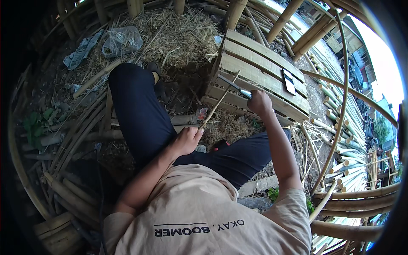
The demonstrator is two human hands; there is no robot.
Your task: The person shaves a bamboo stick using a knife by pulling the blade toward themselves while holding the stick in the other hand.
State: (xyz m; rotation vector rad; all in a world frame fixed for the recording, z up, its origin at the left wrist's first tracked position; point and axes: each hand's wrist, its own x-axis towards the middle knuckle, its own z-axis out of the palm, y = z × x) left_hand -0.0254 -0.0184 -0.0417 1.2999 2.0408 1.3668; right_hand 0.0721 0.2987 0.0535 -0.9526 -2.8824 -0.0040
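Observation:
My left hand [187, 140] is closed round the near end of a thin bamboo stick [216, 105], above my lap. The stick slants up and away to the right, its far end over the edge of a slatted wooden crate [250, 63]. In my right hand [259, 103] is the handle of a knife [233, 85]. Its blade points up and left and crosses the stick near the far end; whether blade and stick touch I cannot tell. A phone [288, 82] lies on the crate's top slats, just right of the knife hand.
Straw [178, 38] and a clear plastic bag [122, 41] lie on the ground beyond my knees. Stacked bamboo poles [348, 148] run along the right. A bent bamboo strip [345, 85] arches past the crate. More bamboo [72, 195] lies at the left.

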